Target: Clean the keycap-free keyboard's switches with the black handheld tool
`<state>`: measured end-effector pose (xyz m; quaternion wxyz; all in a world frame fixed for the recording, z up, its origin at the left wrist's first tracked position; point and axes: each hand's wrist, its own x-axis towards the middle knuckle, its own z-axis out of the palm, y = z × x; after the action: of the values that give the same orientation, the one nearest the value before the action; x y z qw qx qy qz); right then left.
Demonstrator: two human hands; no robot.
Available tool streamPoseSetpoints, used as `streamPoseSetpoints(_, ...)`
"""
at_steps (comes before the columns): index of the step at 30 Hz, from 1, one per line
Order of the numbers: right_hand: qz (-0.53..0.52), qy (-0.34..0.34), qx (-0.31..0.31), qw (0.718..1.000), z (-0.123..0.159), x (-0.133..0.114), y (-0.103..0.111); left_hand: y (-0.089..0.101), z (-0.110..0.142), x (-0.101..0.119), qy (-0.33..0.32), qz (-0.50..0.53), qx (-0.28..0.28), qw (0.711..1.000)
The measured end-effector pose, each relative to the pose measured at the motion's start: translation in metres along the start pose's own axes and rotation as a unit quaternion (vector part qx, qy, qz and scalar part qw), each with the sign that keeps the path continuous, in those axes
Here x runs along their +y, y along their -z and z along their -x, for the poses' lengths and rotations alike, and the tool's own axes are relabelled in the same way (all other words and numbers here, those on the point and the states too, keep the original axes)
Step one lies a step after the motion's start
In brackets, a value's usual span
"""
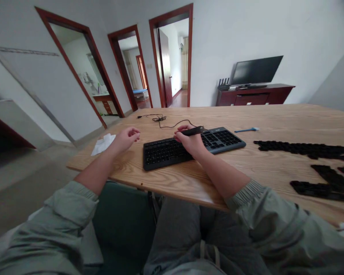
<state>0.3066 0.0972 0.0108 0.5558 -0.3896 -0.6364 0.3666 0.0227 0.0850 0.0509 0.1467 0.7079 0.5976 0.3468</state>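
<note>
A black keyboard (163, 152) lies on the wooden table (269, 118), its cable (159, 119) trailing to the far side. My right hand (189, 140) rests over the keyboard's middle, closed on a slim black pen-like tool (194, 131) that points right. Left of the keyboard hovers my left hand (126, 138), fingers loosely curled with nothing visible in them. A crumpled white tissue (103, 143) sits just left of that hand.
Rows of loose black keycaps (304, 148) are spread on the table's right side. A small blue brush (246, 130) lies beyond the keyboard. A TV on a dark red cabinet (255, 95) and open doorways stand behind.
</note>
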Motion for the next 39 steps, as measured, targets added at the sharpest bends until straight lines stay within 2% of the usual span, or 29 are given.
streamPoseSetpoints(3,-0.054,-0.004,-0.02,0.998,0.007,-0.013,-0.006,-0.02,-0.052,0.026,-0.097,0.042,-0.088,0.99)
streamPoseSetpoints(6,-0.073,-0.034,-0.039,0.996,0.009,-0.024,-0.006,-0.043,-0.073,0.043,-0.157,0.086,-0.158,0.971)
streamPoseSetpoints(8,-0.084,-0.065,-0.039,0.994,0.008,-0.027,-0.003,-0.053,-0.071,0.045,-0.166,0.097,-0.18,0.965)
streamPoseSetpoints(10,-0.085,-0.091,-0.031,0.992,0.006,-0.024,-0.002,-0.057,-0.063,0.042,-0.173,0.057,-0.199,0.963)
streamPoseSetpoints(13,-0.077,-0.11,-0.008,0.991,0.003,-0.016,-0.004,-0.058,-0.054,0.036,-0.188,-0.014,-0.199,0.962)
streamPoseSetpoints(16,-0.059,-0.095,-0.008,0.994,0.002,-0.011,-0.01,-0.059,-0.053,0.031,-0.177,-0.036,-0.164,0.97)
streamPoseSetpoints(18,-0.043,-0.085,-0.011,0.995,0.002,-0.01,-0.013,-0.061,-0.055,0.031,-0.172,0.002,-0.111,0.979)
streamPoseSetpoints(20,-0.027,-0.078,-0.012,0.997,0.002,-0.008,-0.015,-0.065,-0.054,0.035,-0.169,0.055,-0.094,0.98)
streamPoseSetpoints(23,0.015,-0.051,-0.016,0.998,0.001,-0.005,-0.015,-0.069,-0.049,0.045,-0.195,0.048,-0.142,0.969)
streamPoseSetpoints(26,0.078,-0.025,-0.017,0.997,-0.001,-0.002,-0.015,-0.07,-0.042,0.051,-0.217,0.035,-0.216,0.951)
streamPoseSetpoints(29,0.094,-0.027,0.008,0.995,-0.003,-0.003,-0.019,-0.068,-0.038,0.05,-0.23,0.029,-0.262,0.937)
streamPoseSetpoints(34,0.095,-0.041,0.017,0.994,-0.005,-0.007,-0.027,-0.065,-0.043,0.041,-0.22,-0.005,-0.239,0.946)
streamPoseSetpoints(39,0.158,0.035,0.015,0.987,-0.002,-0.009,-0.019,-0.063,-0.045,0.033,-0.214,-0.006,-0.221,0.952)
